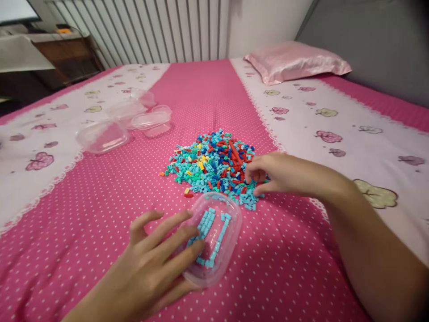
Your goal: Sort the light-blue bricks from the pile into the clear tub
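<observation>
A clear plastic container [231, 241] sits on the pink dotted bedcover, with light-blue toy bricks [219, 239] arranged in lines inside it. My left hand [161, 255] has its fingers stretched and apart, reaching over the container's left side and touching it. Beyond the container spreads a heap of small toy building bricks [208, 165] in light blue, green, red, dark blue and yellow. At the heap's right edge is my right hand [273, 174], fingers curved and thumb apart from them. Its fingertips are among the light-blue bricks, and no held brick shows.
Several more clear plastic containers [103, 136] lie at the left on the bedcover [208, 89]. A pink pillow [298, 62] rests at the far right. Behind the bed stands a white radiator [150, 31], and a desk [63, 53] is at the far left.
</observation>
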Demonstrator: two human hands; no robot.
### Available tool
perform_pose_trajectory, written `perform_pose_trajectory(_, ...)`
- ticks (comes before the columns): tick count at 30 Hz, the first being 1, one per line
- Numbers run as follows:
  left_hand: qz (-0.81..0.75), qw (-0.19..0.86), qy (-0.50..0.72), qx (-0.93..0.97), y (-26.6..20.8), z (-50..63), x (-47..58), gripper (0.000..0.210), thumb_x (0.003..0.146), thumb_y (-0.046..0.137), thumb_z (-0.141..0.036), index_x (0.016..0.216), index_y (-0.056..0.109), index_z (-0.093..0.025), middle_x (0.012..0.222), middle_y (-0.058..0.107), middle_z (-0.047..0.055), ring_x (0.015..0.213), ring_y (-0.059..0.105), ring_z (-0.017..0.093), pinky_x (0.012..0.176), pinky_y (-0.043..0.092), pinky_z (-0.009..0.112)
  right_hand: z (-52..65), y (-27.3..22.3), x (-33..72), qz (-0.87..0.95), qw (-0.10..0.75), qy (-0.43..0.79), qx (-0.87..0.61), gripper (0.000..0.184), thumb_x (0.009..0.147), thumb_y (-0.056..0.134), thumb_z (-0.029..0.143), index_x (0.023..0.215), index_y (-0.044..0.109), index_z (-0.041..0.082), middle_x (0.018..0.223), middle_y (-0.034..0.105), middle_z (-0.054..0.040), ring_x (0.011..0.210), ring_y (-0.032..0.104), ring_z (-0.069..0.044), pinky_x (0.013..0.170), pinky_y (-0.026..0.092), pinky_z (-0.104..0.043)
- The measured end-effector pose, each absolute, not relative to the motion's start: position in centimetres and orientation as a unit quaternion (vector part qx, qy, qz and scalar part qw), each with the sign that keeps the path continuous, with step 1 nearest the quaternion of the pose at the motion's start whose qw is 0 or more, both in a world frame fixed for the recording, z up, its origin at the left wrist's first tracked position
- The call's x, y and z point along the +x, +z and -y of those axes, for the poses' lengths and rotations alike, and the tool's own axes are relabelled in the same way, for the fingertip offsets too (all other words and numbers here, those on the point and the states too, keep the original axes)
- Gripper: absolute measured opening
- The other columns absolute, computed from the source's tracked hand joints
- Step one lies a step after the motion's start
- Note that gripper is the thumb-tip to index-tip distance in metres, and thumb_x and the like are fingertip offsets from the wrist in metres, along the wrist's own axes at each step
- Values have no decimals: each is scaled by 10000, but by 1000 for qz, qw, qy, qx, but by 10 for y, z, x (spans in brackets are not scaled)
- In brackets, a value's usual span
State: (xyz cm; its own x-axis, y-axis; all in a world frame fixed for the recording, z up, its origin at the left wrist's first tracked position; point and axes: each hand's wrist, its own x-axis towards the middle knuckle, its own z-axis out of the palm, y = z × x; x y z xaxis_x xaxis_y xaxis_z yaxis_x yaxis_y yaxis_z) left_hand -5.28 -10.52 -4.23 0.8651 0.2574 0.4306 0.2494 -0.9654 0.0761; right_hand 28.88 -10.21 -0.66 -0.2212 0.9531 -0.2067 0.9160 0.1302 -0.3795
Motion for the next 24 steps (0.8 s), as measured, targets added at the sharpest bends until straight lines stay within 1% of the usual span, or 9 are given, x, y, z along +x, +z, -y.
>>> perform_pose_trajectory(3, -137, 31, 226, 964, -45, 104, -52, 257, 1050, 573, -444, 1199, 715, -290, 1233, 744, -12, 1346, 532, 208, 1258, 177, 375, 106, -10, 279, 749, 33, 226, -622, 247, 724, 899, 242, 897, 726, 215, 878, 725, 10, 753, 603, -148, 646, 368, -294)
perform_pose_trajectory(5, -147, 38, 230, 961, -47, 103, -53, 228, 1045, 578, -397, 1195, 703, -280, 1277, 696, 25, 1358, 503, 240, 1231, 220, 405, 108, -13, 271, 750, 29, 222, -622, 262, 705, 904, 219, 884, 713, 214, 874, 721, 11, 765, 597, -150, 651, 352, -295)
perform_pose_trajectory(8, -137, 37, 215, 966, -47, 100, -54, 227, 1027, 589, -322, 1221, 659, -227, 1342, 587, 95, 1357, 459, 274, 1171, 312, 416, 112, -16, 255, 757, 34, 207, -619, 187, 762, 829, 160, 888, 701, 212, 885, 725, 4, 805, 599, -154, 671, 332, -300)
perform_pose_trajectory(11, -123, 29, 201, 972, -45, 96, -56, 232, 1010, 597, -260, 1231, 627, -197, 1345, 542, 114, 1314, 472, 263, 1110, 392, 389, 114, -17, 242, 761, 37, 195, -618, 118, 803, 722, 93, 838, 680, 197, 847, 720, -3, 794, 597, -155, 667, 314, -308)
perform_pose_trajectory(14, -130, 28, 202, 970, -46, 95, -56, 211, 1005, 598, -253, 1208, 626, -204, 1331, 552, 103, 1290, 489, 256, 1099, 417, 387, 116, -20, 238, 768, 37, 187, -612, 120, 808, 675, 81, 774, 650, 194, 828, 709, -5, 784, 590, -156, 662, 307, -309)
perform_pose_trajectory(17, -139, 37, 204, 968, -47, 95, -57, 209, 1022, 589, -304, 1204, 631, -210, 1317, 570, 95, 1286, 495, 255, 1110, 418, 400, 118, -24, 242, 777, 43, 174, -604, 103, 839, 645, 122, 786, 636, 209, 834, 693, 3, 782, 579, -156, 660, 303, -309)
perform_pose_trajectory(19, -141, 48, 208, 967, -47, 96, -57, 213, 1033, 581, -330, 1199, 632, -206, 1302, 591, 98, 1274, 506, 256, 1101, 431, 409, 118, -27, 244, 781, 46, 165, -601, 115, 853, 617, 131, 774, 623, 215, 803, 671, 5, 760, 566, -157, 650, 293, -313)
perform_pose_trajectory(21, -133, 56, 222, 964, -47, 98, -58, 195, 1034, 587, -323, 1174, 637, -197, 1261, 618, 102, 1247, 523, 259, 1096, 435, 427, 118, -28, 245, 783, 48, 155, -600, 149, 873, 576, 131, 755, 615, 212, 789, 656, -8, 748, 559, -164, 645, 281, -324)
perform_pose_trajectory(24, -113, 42, 253, 960, -46, 101, -59, 141, 1015, 625, -287, 1106, 661, -184, 1177, 657, 99, 1179, 560, 256, 1094, 426, 457, 115, -26, 245, 785, 58, 148, -599, 173, 897, 542, 132, 771, 635, 205, 835, 678, -40, 767, 575, -179, 659, 297, -334)
